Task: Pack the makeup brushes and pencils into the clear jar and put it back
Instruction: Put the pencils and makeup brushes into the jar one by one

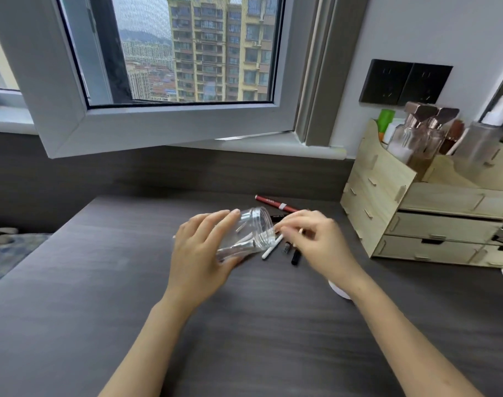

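Observation:
My left hand [200, 250] grips the clear jar [248, 233], tilted on its side with its mouth toward the right. Inside it lie a couple of silvery sticks. My right hand [313, 239] is at the jar's mouth, fingers pinched on a thin white item; what it is I cannot tell. A white pencil [271, 247] lies on the dark table [244, 325] just below the mouth. A black pencil [296, 257] and a small dark item [286, 247] lie beside it. A red pencil [276, 204] rests behind the jar.
A wooden drawer organizer [416, 213] with bottles on top stands at the right. A white round lid [340, 290] peeks out under my right forearm. An open window sash [158, 124] hangs over the table's far edge. A bed edge is at the left.

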The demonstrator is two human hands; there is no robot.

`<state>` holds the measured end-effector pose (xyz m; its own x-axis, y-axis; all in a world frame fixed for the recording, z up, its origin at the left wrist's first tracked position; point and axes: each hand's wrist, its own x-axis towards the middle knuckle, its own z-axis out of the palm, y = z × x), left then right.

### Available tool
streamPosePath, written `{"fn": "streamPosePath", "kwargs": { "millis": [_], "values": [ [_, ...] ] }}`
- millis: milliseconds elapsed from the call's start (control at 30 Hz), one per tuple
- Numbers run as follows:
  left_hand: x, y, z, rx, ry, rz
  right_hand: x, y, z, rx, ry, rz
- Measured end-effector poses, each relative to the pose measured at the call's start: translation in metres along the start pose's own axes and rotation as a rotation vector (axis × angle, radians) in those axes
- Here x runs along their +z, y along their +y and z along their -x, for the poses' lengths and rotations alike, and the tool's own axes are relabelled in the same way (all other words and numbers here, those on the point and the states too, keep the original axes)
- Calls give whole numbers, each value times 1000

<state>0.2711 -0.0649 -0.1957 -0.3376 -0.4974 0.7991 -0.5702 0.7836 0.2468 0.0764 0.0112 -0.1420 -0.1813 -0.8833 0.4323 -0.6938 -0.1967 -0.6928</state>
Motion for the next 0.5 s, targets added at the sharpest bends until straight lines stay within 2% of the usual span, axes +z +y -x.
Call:
{"fn": "streamPosePath", "kwargs": {
  "millis": [33,100,167,233,333,500],
  "values": [
    [-2,-2,-1,-38,21,10,-5,9,-6,79,102,-53],
    [-5,-6,-4,-111,79,19,-10,33,-19,229,218,56],
    [-7,-9,-5,-180,117,20,-7,56,-29,342,129,278],
    [-7,-10,-6,-241,140,22,1,73,-38,463,19,392],
    [-6,-11,-5,-288,152,17,13,90,-52,614,-55,424],
    [-5,-11,-5,-284,151,3,25,94,-61,719,-8,376]
  ]
}}
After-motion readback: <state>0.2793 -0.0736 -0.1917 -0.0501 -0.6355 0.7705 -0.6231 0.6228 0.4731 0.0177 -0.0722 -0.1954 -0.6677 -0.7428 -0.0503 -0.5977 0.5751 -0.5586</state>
